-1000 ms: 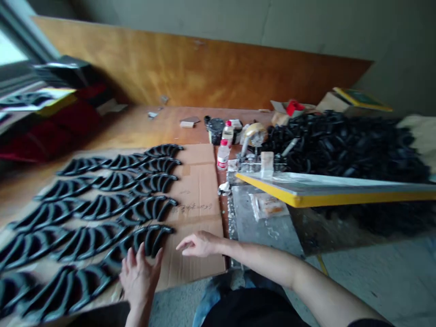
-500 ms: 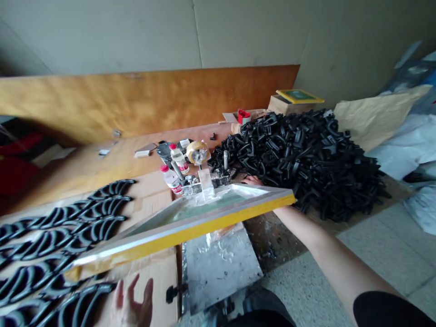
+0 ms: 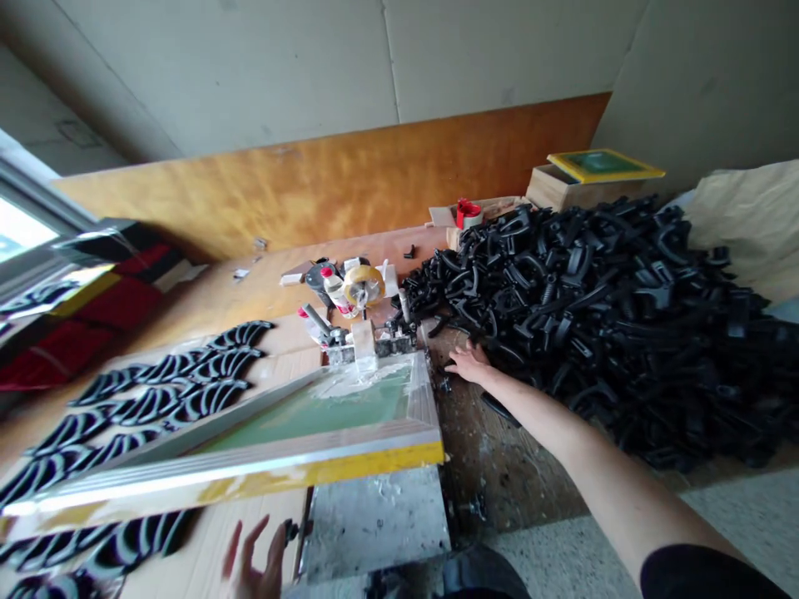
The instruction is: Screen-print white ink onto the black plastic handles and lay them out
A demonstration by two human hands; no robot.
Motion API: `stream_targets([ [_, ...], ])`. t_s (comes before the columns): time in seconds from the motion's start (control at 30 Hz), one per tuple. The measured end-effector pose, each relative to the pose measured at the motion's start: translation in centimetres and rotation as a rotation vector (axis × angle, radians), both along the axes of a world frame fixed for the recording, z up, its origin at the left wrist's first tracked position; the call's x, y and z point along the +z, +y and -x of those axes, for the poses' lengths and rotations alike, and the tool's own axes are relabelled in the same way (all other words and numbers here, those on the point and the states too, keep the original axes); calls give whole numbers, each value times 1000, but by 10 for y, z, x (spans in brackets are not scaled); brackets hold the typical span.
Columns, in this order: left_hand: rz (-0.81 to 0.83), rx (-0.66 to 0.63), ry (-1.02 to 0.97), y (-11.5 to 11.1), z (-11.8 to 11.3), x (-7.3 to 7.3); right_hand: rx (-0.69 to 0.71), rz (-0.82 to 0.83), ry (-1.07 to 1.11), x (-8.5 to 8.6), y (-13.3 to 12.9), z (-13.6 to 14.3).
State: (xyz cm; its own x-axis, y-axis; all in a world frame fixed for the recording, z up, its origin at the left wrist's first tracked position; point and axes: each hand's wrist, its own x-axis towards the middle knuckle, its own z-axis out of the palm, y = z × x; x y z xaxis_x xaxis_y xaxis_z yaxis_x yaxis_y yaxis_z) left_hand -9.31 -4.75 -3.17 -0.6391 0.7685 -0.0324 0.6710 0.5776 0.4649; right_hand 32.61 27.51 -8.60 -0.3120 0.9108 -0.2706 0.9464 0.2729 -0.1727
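A screen frame (image 3: 387,453) with a yellow front edge and green mesh is tilted over a metal plate (image 3: 378,520), hinged at a clamp behind it. My right hand (image 3: 469,363) reaches past the frame's right side to the near edge of a big heap of black curved parts (image 3: 562,283); its fingers are spread, with nothing visible in them. My left hand (image 3: 255,561) is low at the bottom edge, below the frame, fingers apart and holding nothing. Rows of black curved parts (image 3: 212,399) lie on cardboard at the left, partly hidden by the frame.
Behind the clamp stand a tape roll (image 3: 364,285) and a red-capped bottle (image 3: 337,291). A red tape roll (image 3: 468,214) lies farther back. Another yellow frame (image 3: 602,165) rests on a wooden box at the back right. Red and black boxes (image 3: 93,308) are at the left.
The view has turned left. My right hand, partly hidden behind the frame before, now shows fully beside the heap. The frame's right end sits lower; my left hand stays open.
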Motion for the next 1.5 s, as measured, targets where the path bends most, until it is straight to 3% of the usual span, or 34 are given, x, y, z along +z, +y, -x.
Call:
stream_targets([
  [0.2, 7, 0, -37, -1, -14, -8, 261, -15, -70, 1, -63, -35],
  [0.4, -32, -30, -70, -8, -14, -14, 203, -22, 94, 0, -106, -43],
  [0.57, -54, -58, -122, 1, 6, -13, 125, 0, 181, 8, -120, -46],
  [0.67, -120, -98, -132, 10, 24, -11, 45, -140, 179, 26, -125, -24],
  [0.8, -161, -154, -151, 23, 38, -11, -76, -247, 290, 54, -136, 41],
  [0.93, -188, -226, -175, 35, 36, -13, 57, -367, 412, 69, -142, 113],
  [1.03, -227, -266, -201, 42, 33, -17, 232, -371, 407, 65, -143, 144],
  [1.17, -234, -272, -236, 46, 36, -23, 327, -292, 450, 52, -146, 152],
  [1.3, -243, -267, -260, 50, 44, -24, 384, -241, 493, 51, -146, 146],
  [1.4, -266, -281, -284, 57, 45, -21, 436, -237, 469, 53, -145, 148],
  [1.5, -289, -302, -311, 70, 38, -11, 378, -272, 415, 50, -145, 153],
])
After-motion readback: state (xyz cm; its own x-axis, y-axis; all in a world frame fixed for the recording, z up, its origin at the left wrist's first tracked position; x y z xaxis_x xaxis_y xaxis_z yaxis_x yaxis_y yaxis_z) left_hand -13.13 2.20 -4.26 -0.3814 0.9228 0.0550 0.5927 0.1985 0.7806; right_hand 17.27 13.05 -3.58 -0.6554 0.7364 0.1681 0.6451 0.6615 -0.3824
